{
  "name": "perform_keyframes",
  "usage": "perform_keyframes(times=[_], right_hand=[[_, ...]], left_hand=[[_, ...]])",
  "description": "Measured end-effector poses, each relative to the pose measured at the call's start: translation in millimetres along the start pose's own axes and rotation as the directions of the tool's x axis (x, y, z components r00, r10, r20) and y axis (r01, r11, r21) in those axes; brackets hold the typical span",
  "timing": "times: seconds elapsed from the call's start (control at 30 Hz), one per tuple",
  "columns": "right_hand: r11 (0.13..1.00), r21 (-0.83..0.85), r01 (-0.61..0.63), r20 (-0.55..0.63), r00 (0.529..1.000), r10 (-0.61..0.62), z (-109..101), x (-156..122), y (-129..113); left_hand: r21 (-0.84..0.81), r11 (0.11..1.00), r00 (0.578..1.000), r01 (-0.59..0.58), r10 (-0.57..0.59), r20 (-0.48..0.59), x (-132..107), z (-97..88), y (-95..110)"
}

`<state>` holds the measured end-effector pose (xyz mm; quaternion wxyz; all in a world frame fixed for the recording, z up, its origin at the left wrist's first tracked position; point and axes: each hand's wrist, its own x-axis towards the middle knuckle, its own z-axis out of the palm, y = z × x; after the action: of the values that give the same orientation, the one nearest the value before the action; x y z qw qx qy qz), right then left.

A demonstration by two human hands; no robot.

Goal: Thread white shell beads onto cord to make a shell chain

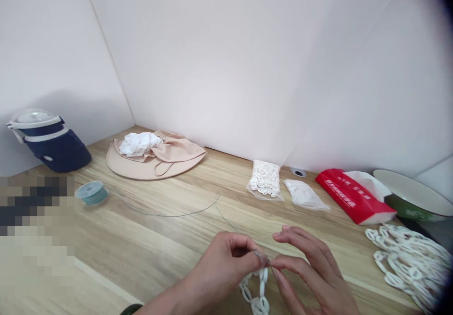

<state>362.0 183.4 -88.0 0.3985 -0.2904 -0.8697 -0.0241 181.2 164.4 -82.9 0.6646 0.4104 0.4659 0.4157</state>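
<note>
From a blue-grey spool (92, 193) on the wood-grain tabletop (116, 244), a thin glossy cord (170, 215) curves rightward. The left hand (221, 270) pinches a fine tip above a short chain of white oval links (256, 291) — the right hand (311, 270) closes in touching-near, its grip unclear — and a heaped white chain (410, 268) lies toward the table's edge.

Pixelated blur patch (35, 225) over tabletop (141, 239) left edge; white link chain (410, 268) cut off at right; wire (264, 257) tip too small to tell.
</note>
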Motion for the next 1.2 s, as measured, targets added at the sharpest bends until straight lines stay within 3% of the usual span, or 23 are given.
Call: perform_keyframes(times=[0.13,0.23,0.37,0.47,0.6,0.67,0.77,0.83,0.9,0.97,1.1,1.17,1.2], right_hand=[[0.998,0.055,-0.036,0.022,0.999,0.034,0,-2,-1],[0.956,0.167,-0.242,0.106,0.968,0.227,2,-7,-3],[0.778,0.381,-0.499,0.307,0.862,0.403,11,-11,-9],[0.610,0.538,-0.582,0.333,0.811,0.481,14,-9,-10],[0.572,0.544,-0.614,0.354,0.786,0.507,10,-7,-6],[0.486,0.562,-0.669,0.363,0.727,0.583,9,-8,-3],[0.289,0.615,-0.734,0.361,0.588,0.724,14,-15,3],[0.290,0.605,-0.742,0.304,0.551,0.777,17,-19,6],[0.389,0.524,-0.757,0.191,0.550,0.813,16,-22,7],[0.489,0.425,-0.762,0.121,0.583,0.804,11,-20,4],[0.630,0.474,-0.615,0.195,0.771,0.606,-2,-9,-5],[0.674,0.485,-0.558,0.196,0.820,0.538,-6,-4,-9],[0.688,0.463,-0.560,0.184,0.819,0.543,-7,-3,-10]], left_hand=[[-0.032,0.999,1.000,0.024,-0.024,-0.007,1,-1.7,-3],[-0.033,0.999,1.000,0.028,-0.028,0.005,0,-1.7,-3],[0.048,0.997,0.997,-0.068,0.069,-0.019,-4,0.2,-2],[0.205,0.964,0.983,-0.172,0.180,-0.021,-7,2.0,-2],[0.324,0.926,0.977,-0.196,0.213,-0.018,-7,4.0,-2],[0.337,0.922,0.977,-0.189,0.211,-0.028,-6,5.3,-4],[0.262,0.954,0.987,-0.147,0.158,-0.020,-4,8.1,-9],[0.144,0.984,0.995,-0.102,0.099,0.026,-3,10.0,-13],[0.052,0.997,0.996,-0.058,0.055,0.073,-4,11.2,-15],[0.032,0.998,0.996,-0.047,0.044,0.083,-4,11.1,-15],[0.058,0.996,0.995,-0.067,0.062,0.082,-6,9.0,-12],[0.091,0.992,0.993,-0.090,0.081,0.090,-7,7.7,-11],[0.114,0.988,0.992,-0.101,0.091,0.088,-7,7.2,-10]])
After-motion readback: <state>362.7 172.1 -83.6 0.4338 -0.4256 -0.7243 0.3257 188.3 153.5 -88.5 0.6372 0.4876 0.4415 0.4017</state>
